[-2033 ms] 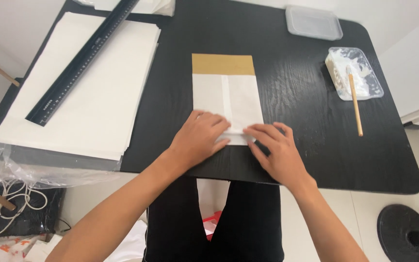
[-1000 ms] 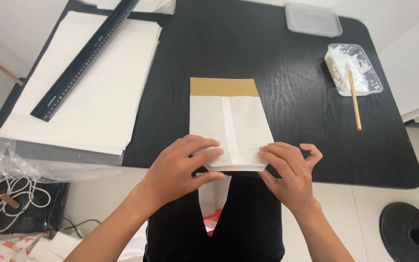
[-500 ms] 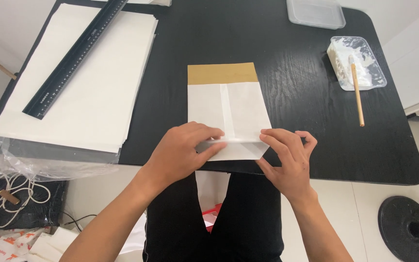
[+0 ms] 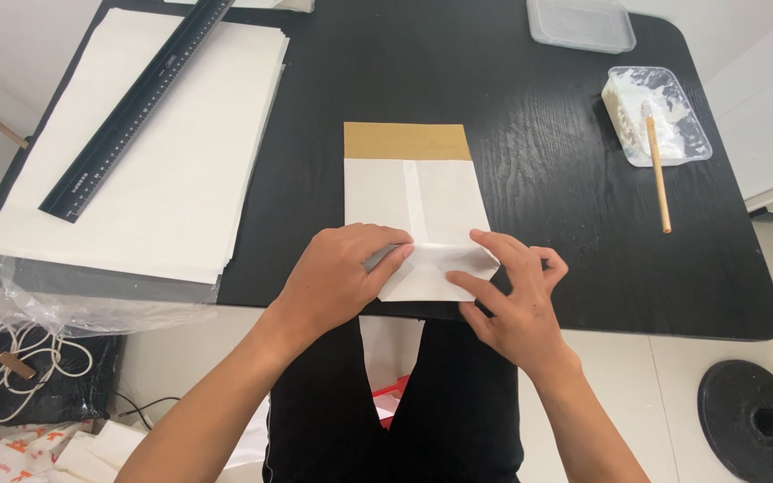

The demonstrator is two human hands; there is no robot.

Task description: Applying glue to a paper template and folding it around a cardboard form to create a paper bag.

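A flat white paper bag (image 4: 422,192) with a brown strip at its far end lies on the black table (image 4: 539,161) in front of me. Its near end is folded up into angled flaps (image 4: 440,268). My left hand (image 4: 337,273) rests on the left flap, fingers pressing at the fold. On the right flap lies my right hand (image 4: 512,291), whose fingers pinch the paper's right corner near the table's front edge.
A stack of white paper sheets (image 4: 163,170) with a long black ruler (image 4: 136,107) on it lies at the left. A clear tray of white paste (image 4: 659,116) with a wooden stick (image 4: 657,174) sits at the right, a clear lidded box (image 4: 581,22) behind it.
Both hands have slid toward the table's front edge and spread the bag's near end open into angled flaps. The bag itself stays in place.
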